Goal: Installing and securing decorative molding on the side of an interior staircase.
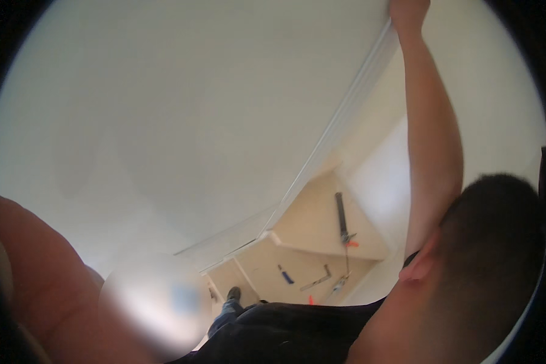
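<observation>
A broad, pale wall (164, 109) fills the left and middle, flat and plain, with faint shadows on it. Another pale wall (494, 91) stands at right. Between them, far below, wooden steps (300, 224) turn a corner, their treads light and fanned.

A white strip (361, 79) runs along the right edge of the broad wall. Its long axis slants: one end is at the right, by a co-worker's hand (410, 13), the other points left and down toward the steps. Whether it is loose or fixed cannot be told.

The co-worker, dark-haired (494, 255) and in a black shirt (285, 333), is near at right, one bare arm (434, 133) raised straight. The hand is at the strip's end, partly cut off by the picture's edge, so its grip cannot be told.

A bare arm (48, 273), very near at left, seems to be the wearer's; neither of the wearer's own hands shows, so what they hold cannot be told. A white blur (158, 297) sits beside it.

On the steps lie a black caulking gun (341, 212), lengthwise away from the viewer, a blue-handled tool (286, 276) and an L-shaped square (315, 283). A dark shoe (234, 293) stands left of them.
</observation>
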The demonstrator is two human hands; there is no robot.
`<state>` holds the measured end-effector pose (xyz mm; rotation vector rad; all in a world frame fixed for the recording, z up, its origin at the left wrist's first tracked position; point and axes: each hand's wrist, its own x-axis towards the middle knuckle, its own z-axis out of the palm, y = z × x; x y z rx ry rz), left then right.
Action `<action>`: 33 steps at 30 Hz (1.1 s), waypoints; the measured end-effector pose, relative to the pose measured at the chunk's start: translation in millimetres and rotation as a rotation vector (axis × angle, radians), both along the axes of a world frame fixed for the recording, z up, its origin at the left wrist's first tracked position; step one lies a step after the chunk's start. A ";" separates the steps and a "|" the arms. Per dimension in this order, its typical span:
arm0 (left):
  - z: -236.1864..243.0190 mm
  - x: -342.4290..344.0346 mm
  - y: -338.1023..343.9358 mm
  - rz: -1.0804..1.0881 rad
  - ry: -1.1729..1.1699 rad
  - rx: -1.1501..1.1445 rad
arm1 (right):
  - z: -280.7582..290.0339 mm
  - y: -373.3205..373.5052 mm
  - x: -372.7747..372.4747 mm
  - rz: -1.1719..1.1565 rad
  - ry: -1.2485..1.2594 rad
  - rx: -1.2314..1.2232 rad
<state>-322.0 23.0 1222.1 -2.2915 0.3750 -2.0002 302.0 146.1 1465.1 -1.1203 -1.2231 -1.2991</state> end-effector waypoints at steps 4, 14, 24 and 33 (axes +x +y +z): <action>6.7 37.4 5.5 0.004 0.093 0.036 | -5.6 25.4 -13.3 -0.705 -0.126 0.100; 80.8 65.9 -42.4 0.112 0.229 0.054 | -44.0 -31.2 -75.4 0.173 0.204 -0.018; 94.2 101.5 -39.4 0.113 0.344 0.013 | -45.3 -26.4 -88.5 0.253 0.191 0.020; 132.0 93.4 -33.8 0.299 0.505 0.003 | -55.1 2.1 -86.2 0.182 0.273 0.018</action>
